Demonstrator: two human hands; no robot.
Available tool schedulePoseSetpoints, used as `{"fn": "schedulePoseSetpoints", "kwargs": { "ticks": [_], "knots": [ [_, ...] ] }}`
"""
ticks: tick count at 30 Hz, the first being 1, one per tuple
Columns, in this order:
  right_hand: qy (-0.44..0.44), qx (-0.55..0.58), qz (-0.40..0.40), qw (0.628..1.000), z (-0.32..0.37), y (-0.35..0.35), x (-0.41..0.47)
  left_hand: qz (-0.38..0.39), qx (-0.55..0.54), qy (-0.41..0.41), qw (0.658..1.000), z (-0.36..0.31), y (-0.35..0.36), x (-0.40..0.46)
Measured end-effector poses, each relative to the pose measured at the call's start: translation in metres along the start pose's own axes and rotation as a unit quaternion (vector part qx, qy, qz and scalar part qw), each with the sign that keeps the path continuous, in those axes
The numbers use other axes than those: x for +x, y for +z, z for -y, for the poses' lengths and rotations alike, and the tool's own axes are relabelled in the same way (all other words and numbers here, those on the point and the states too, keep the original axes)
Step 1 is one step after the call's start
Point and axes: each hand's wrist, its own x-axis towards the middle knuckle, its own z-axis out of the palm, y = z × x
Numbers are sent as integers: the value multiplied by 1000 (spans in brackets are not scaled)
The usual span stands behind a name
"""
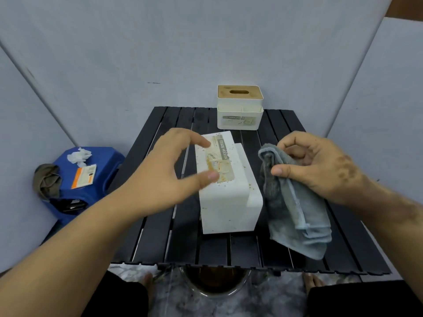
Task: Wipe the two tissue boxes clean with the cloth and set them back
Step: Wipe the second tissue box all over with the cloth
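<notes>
A white tissue box [229, 202] lies on its side in the middle of the black slatted table [164, 236], its stained label facing up with crumbs around it. My left hand [164, 170] hovers over the box's left edge, fingers spread, the thumb and forefinger near the label. My right hand [320, 165] grips a folded grey-blue cloth [293, 209] that hangs down to the table just right of the box. A second white tissue box [239, 110] with a wooden slotted lid stands upright at the table's far edge.
A blue stool [100, 170] at the left carries crumpled tissue [79, 156], an orange-white packet [83, 176] and an olive cloth [47, 180]. A round bowl of dark liquid [214, 282] sits on the floor under the table's near edge, between my feet. Pale walls close in all around.
</notes>
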Motion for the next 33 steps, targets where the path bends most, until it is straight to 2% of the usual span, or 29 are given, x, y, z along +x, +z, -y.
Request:
{"fn": "schedulePoseSetpoints", "kwargs": {
  "ticks": [3, 5, 7, 9, 11, 13, 15, 19, 23, 28, 33],
  "knots": [
    [-21, -28, -100, 994, -4, 4, 2, 43, 140, 61, 987, -1, 5, -6],
    [-56, -47, -136, 988, -3, 8, 2, 40, 174, 74, 981, 3, 6, -4],
    [-138, -94, -124, 978, 0, 11, 0, 40, 165, 77, 983, 8, 4, -1],
    [-232, -215, -82, 945, -2, 16, -3, 44, 142, 74, 986, 12, 1, 2],
    [-261, -292, -21, 920, -7, 24, -3, 48, 120, 74, 989, 14, 0, 3],
    [-265, -308, 2, 914, -12, 32, -2, 49, 109, 78, 990, 14, 2, 3],
    [-257, -278, -14, 925, -14, 36, -2, 48, 106, 79, 990, 14, 3, 3],
    [-175, -190, -45, 965, -12, 38, -4, 47, 99, 80, 991, 14, 4, 3],
    [-109, -126, 7, 986, -15, 44, -6, 48, 96, 76, 991, 14, 4, 3],
    [-104, -28, 4, 994, -16, 49, -2, 45, 89, 74, 992, 13, 5, 1],
    [-93, -52, 69, 992, -6, 40, 3, 40, 81, 77, 993, 11, 7, 4]
  ]
}}
